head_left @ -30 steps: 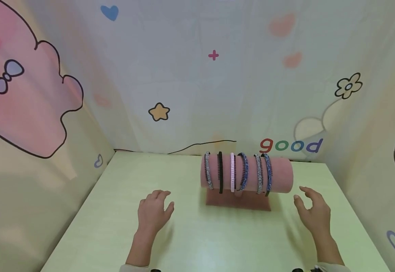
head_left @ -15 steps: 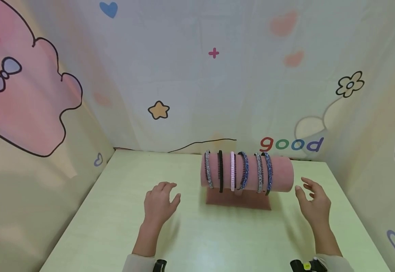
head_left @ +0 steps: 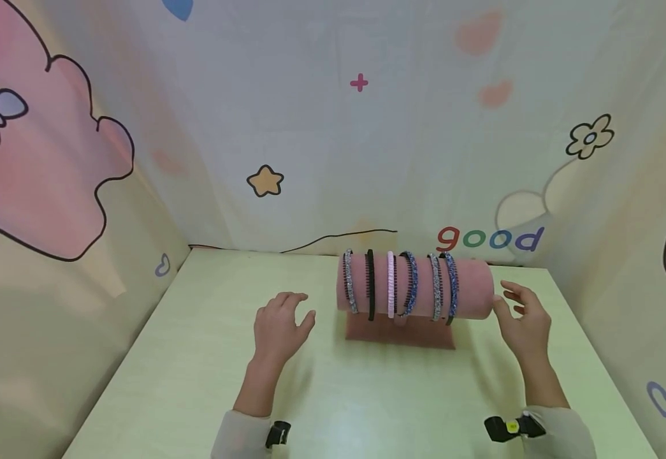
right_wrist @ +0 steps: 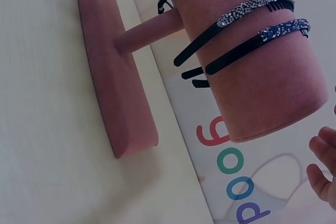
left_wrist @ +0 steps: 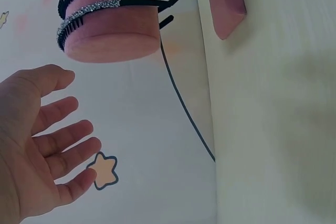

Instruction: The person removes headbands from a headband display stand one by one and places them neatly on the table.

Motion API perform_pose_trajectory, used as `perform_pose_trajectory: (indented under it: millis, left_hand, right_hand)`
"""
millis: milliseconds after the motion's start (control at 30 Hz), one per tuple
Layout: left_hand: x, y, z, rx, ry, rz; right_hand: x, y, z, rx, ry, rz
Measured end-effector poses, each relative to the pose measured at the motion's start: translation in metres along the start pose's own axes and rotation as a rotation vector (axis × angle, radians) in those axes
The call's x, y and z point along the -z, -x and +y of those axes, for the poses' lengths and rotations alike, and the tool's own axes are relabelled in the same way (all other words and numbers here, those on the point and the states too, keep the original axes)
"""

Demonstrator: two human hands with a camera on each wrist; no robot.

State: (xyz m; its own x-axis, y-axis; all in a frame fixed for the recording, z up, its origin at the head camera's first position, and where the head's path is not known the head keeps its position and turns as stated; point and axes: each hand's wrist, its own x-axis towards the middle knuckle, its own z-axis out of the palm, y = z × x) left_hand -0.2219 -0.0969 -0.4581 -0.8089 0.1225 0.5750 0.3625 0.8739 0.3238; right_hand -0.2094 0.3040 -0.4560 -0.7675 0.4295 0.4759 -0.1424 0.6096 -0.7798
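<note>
A pink padded headband stand lies crosswise at the back of the table on a flat pink base. Several headbands circle its roll: a silver glitter headband, a black headband, a pale pink headband, then blue and silver glitter ones, the rightmost a blue glitter headband. My left hand hovers left of the roll, fingers spread and loosely bent, holding nothing. Beside the roll's right end is my right hand, relaxed and without anything in it; the right wrist view shows a small gap.
A pale green table carries the stand. Printed cloth walls enclose its back and sides, the back wall close behind the roll. Wrist cameras sit at both sleeves, one black camera at the right.
Both hands have moved forward. The left hand has come rightward toward the roll, and the right hand has drawn up beside the roll's right end. Stand and headbands keep their places; the view has tilted slightly.
</note>
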Motion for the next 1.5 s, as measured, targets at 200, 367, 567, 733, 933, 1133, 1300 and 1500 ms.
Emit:
perform_pose_trajectory:
  millis: [200, 367, 567, 733, 933, 1133, 1300, 1500]
  left_hand:
    - [0.000, -0.008, 0.006, 0.017, 0.027, -0.014]
    - [0.001, -0.015, 0.010, -0.014, 0.057, -0.003]
    - [0.000, -0.024, 0.016, -0.058, 0.067, -0.001]
    - [-0.003, -0.030, 0.020, -0.082, 0.078, 0.004]
    - [-0.005, -0.039, 0.021, -0.076, 0.158, -0.013]
    - [-0.006, -0.045, 0.022, -0.081, 0.231, -0.088]
    - [-0.008, -0.051, 0.023, -0.064, 0.299, -0.141]
    - [-0.012, -0.058, 0.025, -0.064, 0.329, -0.186]
  right_hand:
    - [-0.006, -0.009, -0.004, 0.027, -0.019, 0.007]
    - [-0.010, -0.013, -0.006, 0.014, -0.044, 0.012]
    - [-0.016, -0.019, -0.012, -0.011, -0.049, -0.020]
    - [-0.021, -0.024, -0.015, 0.023, -0.047, -0.031]
    - [-0.030, -0.033, -0.018, 0.020, -0.047, -0.063]
    - [-0.034, -0.039, -0.022, -0.073, -0.058, -0.119]
    - [-0.037, -0.044, -0.021, -0.090, -0.075, -0.229]
    - [-0.040, -0.046, -0.015, -0.039, -0.051, -0.311]
